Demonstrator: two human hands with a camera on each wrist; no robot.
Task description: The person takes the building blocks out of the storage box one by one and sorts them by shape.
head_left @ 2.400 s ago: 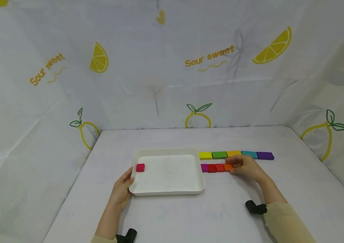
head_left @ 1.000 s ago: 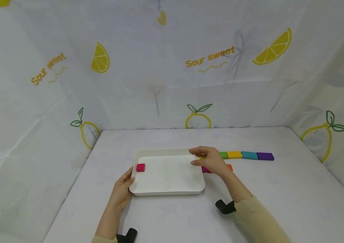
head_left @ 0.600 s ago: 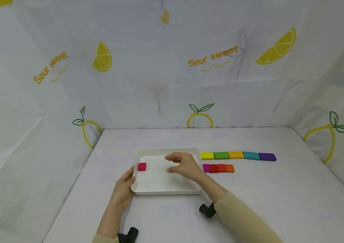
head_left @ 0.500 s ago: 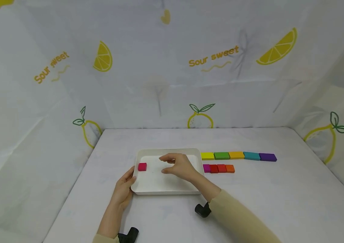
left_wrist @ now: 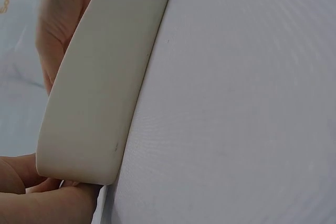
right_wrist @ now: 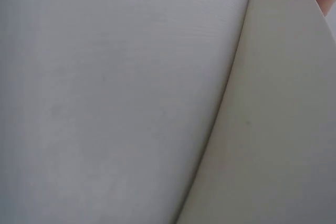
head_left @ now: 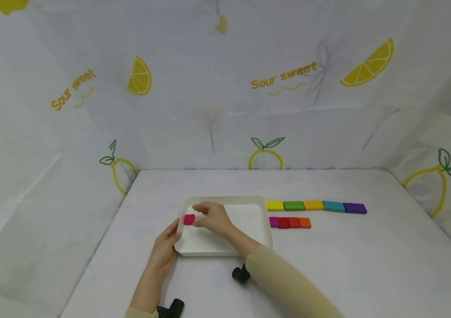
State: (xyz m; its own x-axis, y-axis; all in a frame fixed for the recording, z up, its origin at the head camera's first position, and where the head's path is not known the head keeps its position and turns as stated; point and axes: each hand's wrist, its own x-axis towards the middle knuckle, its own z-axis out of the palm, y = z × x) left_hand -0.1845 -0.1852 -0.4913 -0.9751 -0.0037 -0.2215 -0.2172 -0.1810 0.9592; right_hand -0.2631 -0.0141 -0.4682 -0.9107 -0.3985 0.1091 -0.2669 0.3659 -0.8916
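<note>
A shallow white tray (head_left: 245, 229) lies on the table, its left rim gripped by my left hand (head_left: 163, 251), thumb over the edge. In the left wrist view the left-hand fingers (left_wrist: 58, 203) lie against the tray's end. Inside, near the left wall, sits a small pinkish-red block (head_left: 189, 219). My right hand (head_left: 214, 219) hovers over the tray with thumb and fingers parted, the thumb tip close by the block's right side. The right wrist view shows mostly the tray's outer side (right_wrist: 273, 103) and the tablecloth, with part of a hand at the top.
Right of the tray, a back row holds yellow (head_left: 275, 206), green (head_left: 293, 206), amber (head_left: 313, 205), teal (head_left: 334, 206) and purple (head_left: 355, 208) blocks. In front runs a shorter row with magenta (head_left: 274, 222), red (head_left: 283, 223) and orange (head_left: 305, 223) blocks. A white lemon-print curtain (head_left: 209, 110) stands behind.
My right hand has let go of the orange block in the front row and moved left across the tray to the pinkish-red block. My left hand keeps its hold on the tray.
</note>
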